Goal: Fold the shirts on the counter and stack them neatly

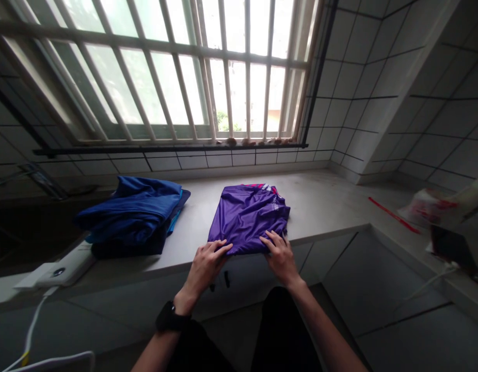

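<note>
A folded purple shirt (249,217) lies on the counter, with shiny fabric, pink and white trim along its far edge and small white lettering at its right. My left hand (208,261) grips its near left corner, fingers on top and the thumb side out of sight. At the near right corner, my right hand (278,256) holds the fabric in the same way. The shirt's near edge reaches the counter's front edge between my hands. Left of it sits a stack of folded blue clothes (138,212), apart from both hands.
A white power bank-like device (64,268) with a cable lies at the left front edge, near a dark sink (26,222). On the right counter are a red strip (394,214), a plastic bag (428,205) and a dark flat device (451,248). A barred window (200,51) stands behind.
</note>
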The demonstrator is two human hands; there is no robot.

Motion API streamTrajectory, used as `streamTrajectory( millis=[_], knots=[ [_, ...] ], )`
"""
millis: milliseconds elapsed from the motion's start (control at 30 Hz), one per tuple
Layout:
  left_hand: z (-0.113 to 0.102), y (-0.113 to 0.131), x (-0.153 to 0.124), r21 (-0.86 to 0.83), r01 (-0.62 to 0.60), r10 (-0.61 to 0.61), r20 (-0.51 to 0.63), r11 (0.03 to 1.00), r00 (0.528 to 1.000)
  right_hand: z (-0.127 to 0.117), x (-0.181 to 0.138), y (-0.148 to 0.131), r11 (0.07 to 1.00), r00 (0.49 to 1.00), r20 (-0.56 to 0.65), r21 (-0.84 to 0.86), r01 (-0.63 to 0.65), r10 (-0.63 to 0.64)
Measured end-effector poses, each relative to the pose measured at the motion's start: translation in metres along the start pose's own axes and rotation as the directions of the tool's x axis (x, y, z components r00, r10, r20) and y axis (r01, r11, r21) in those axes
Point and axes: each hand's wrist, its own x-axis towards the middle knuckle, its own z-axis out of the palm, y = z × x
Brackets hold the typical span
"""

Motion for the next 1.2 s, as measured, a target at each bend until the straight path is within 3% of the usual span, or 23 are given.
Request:
streamTrajectory(
  millis=[133,267,400,533,633,700,800,900,967,1033,1200],
  knots=[
    [-0.019,0.010,-0.015,-0.127,0.005,-0.005,0.000,0.992,1.000,-0.030,-0.001,-0.004,0.978,0.999,0.042,0.207,-0.019,0.010],
    [-0.065,0.017,-0.010,-0.298,0.018,-0.030,-0.037,0.955,0.999,-0.074,0.016,-0.014,0.888,0.990,0.136,0.459,-0.023,-0.045],
    [-0.110,0.016,0.049,-0.229,0.030,-0.056,-0.110,0.973,0.992,-0.097,0.086,-0.015,0.914,0.992,0.118,0.404,-0.013,-0.039],
    [-0.130,0.005,0.130,-0.084,0.093,-0.103,-0.130,0.992,0.986,-0.099,0.170,-0.011,0.985,0.999,0.012,0.166,0.041,-0.043],
    [-0.120,-0.007,0.169,-0.014,0.168,-0.168,-0.196,0.986,0.966,-0.085,0.200,-0.008,0.997,0.983,-0.168,0.015,0.081,-0.077],
    [-0.103,-0.014,0.177,0.024,0.182,-0.175,-0.173,0.983,0.969,-0.068,0.198,-0.003,0.994,0.981,-0.170,-0.076,0.081,-0.092],
    [-0.066,-0.025,0.166,0.071,0.153,-0.155,0.022,0.986,0.988,-0.035,0.171,0.011,0.985,0.994,0.108,-0.172,0.003,0.016],
    [-0.028,-0.035,0.143,0.076,0.125,-0.139,0.218,0.989,0.966,-0.008,0.139,0.025,0.974,0.916,0.370,-0.213,-0.083,0.159],
    [-0.009,-0.040,0.130,0.083,0.110,-0.129,0.279,0.991,0.952,0.003,0.125,0.031,0.970,0.896,0.402,-0.220,-0.104,0.187],
    [0.002,-0.043,0.121,0.098,0.105,-0.128,0.269,0.990,0.955,0.008,0.119,0.035,0.968,0.899,0.392,-0.223,-0.110,0.193],
    [0.005,-0.017,0.106,0.185,0.204,-0.236,0.173,0.961,0.956,0.002,0.140,0.044,0.976,0.879,0.449,-0.205,-0.072,0.159]
  ],
)
